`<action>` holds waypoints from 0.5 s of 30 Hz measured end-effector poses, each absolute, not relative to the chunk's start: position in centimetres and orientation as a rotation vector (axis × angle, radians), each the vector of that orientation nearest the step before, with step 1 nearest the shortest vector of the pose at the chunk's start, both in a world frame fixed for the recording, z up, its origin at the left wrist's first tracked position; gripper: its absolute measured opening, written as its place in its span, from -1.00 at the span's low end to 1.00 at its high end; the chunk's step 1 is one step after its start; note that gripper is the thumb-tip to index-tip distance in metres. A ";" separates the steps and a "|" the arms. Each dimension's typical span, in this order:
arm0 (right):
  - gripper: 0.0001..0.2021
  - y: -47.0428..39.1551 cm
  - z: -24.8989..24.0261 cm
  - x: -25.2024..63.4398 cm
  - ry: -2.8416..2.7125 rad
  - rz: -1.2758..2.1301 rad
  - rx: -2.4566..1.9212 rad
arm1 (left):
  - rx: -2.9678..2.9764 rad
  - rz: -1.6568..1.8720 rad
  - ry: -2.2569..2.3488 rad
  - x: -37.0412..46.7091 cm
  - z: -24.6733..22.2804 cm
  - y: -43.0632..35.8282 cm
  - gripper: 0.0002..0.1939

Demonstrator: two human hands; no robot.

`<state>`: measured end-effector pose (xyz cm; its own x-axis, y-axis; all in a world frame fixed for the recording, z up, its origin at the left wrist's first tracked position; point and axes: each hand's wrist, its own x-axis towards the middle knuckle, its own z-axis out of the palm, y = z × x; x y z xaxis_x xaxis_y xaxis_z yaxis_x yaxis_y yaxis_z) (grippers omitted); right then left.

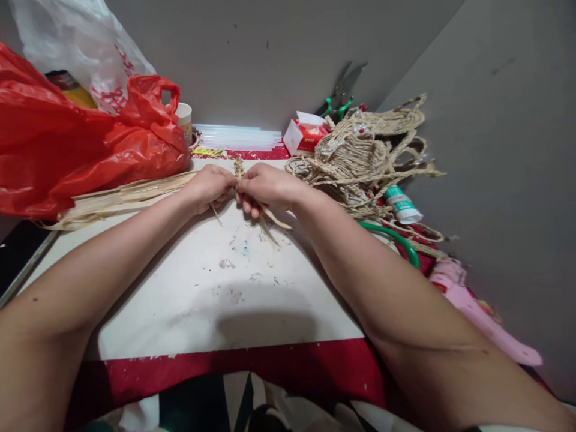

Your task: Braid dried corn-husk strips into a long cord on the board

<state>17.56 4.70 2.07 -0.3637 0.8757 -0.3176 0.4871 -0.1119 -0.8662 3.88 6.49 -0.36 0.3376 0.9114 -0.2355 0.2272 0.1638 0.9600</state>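
Note:
Above the far part of a white board, my two hands meet at a short straw braid (238, 166), whose plaited end sticks up between them. My left hand (212, 185) is closed, its fingertips pinching the braid from the left. From the right, my right hand (263, 185) pinches it too, with the lower fingers curled. Loose straw strands (270, 222) hang below the right hand, and a thin one drops under the left. Behind my left forearm lies a bundle of long pale straw strips (130, 197). The exact grip of the fingertips is partly hidden.
A red plastic bag (90, 144) fills the left, beside a paper cup (184, 120). Clear sticks (240, 138) and a tissue box (306, 133) stand along the wall. Coiled braided rope (364, 150), green-handled shears (339, 99) and a pink tool (486, 318) crowd the right.

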 end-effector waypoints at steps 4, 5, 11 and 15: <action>-0.80 4.2 1.5 16.7 -1.989 1.202 -1.603 | 1.247 0.713 1.093 3.8 -0.4 6.3 -0.67; -0.82 4.1 1.5 16.5 -2.051 1.129 -1.638 | 1.233 0.706 1.090 3.8 -0.3 6.3 -0.67; -0.82 2.8 2.9 16.4 -2.352 1.314 -1.559 | 1.182 0.684 1.081 3.4 0.2 6.1 -0.71; -0.79 3.3 4.3 17.9 -2.192 1.518 -1.383 | 1.137 0.720 1.060 2.8 0.4 6.6 -0.79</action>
<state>17.91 3.29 4.35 -0.5685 0.7383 -0.3630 0.5994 0.0695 -0.7974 2.81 6.64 0.35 0.3612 0.8849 -0.2941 0.0532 0.2953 0.9539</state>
